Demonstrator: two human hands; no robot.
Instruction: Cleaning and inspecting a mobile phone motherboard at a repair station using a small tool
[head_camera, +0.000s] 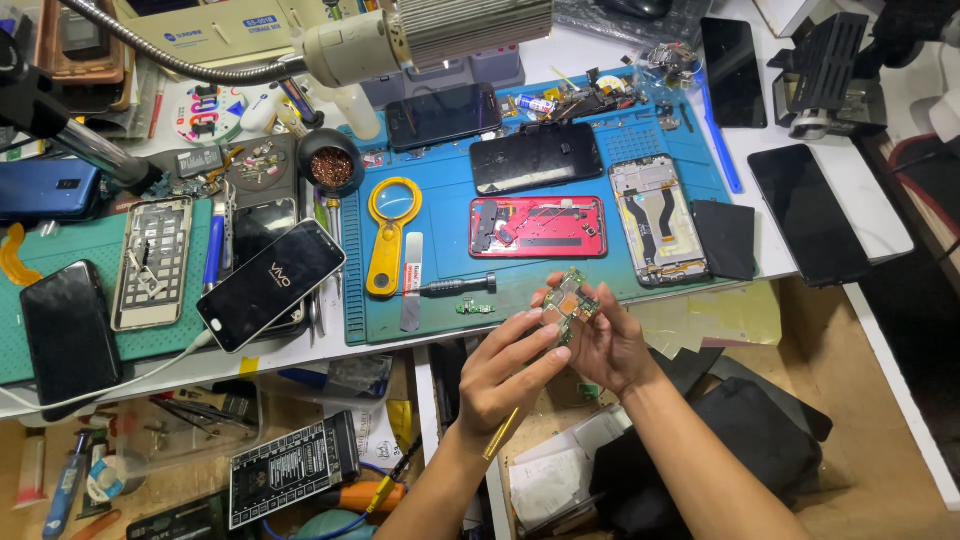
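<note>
**A:** So closest to the camera, the person's left hand (505, 375) and right hand (600, 345) are hanging just off the front edge of the desk (890, 240). The right one is pinching a small green circuit board (571, 298) by its edges, and the left is curling over it with a yellow-handled tool (502, 432) tucked in the palm. Fingertips are pressing near the board.

**B:** Risky spot, I'd say. The board is sitting over the open gap, not over the blue work mat (440, 310). If a finger is slipping, it's dropping down into the clutter below.

**A:** Yeah, and bare fingers pushing on it could be flexing it or knocking off a tiny part.
</note>
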